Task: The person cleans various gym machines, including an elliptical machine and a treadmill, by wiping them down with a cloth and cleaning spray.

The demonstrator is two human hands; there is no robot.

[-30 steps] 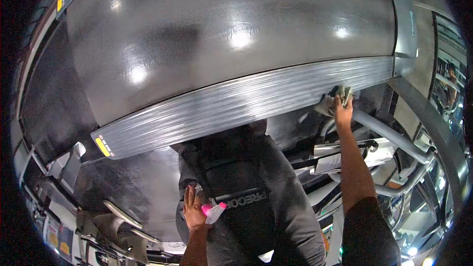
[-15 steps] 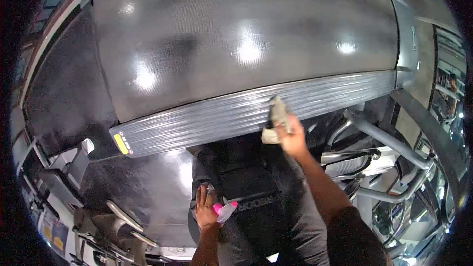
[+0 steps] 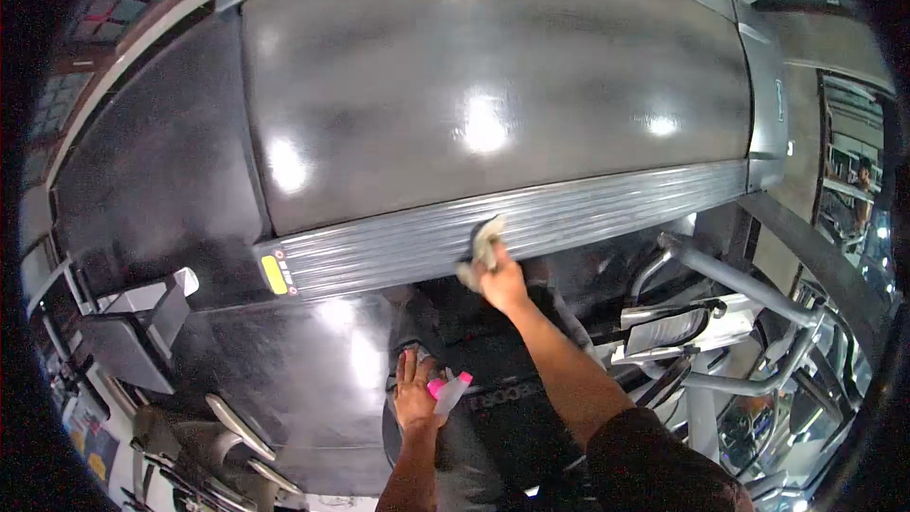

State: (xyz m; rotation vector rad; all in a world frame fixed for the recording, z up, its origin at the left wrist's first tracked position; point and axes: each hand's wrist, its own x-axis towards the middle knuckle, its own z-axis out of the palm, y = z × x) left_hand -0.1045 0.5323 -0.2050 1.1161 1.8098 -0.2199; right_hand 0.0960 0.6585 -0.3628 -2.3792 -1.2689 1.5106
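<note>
My right hand [image 3: 502, 282] is closed around a crumpled beige-and-dark cloth [image 3: 489, 237], which lies against the ridged grey side rail [image 3: 398, 245] of a treadmill. Beyond the rail stretches the dark running belt [image 3: 588, 76]. Low in the view, my left hand [image 3: 414, 396] rests by my knee, its fingers extended over a spray bottle. The bottle's pink and whitish spray head [image 3: 453, 391] sticks out beside the thumb; its body is mostly hidden under the hand.
A yellow label [image 3: 274, 275] marks the rail's left end. Grey tubular frames of a gym machine [image 3: 739, 275] stand at the right. More equipment with a dark pad [image 3: 123, 349] is at the left. Dark flooring [image 3: 284, 360] lies between.
My right hand has moved left along the side rail with the cloth. The left hand stays by the knee with the spray bottle. The view has shifted slightly.
</note>
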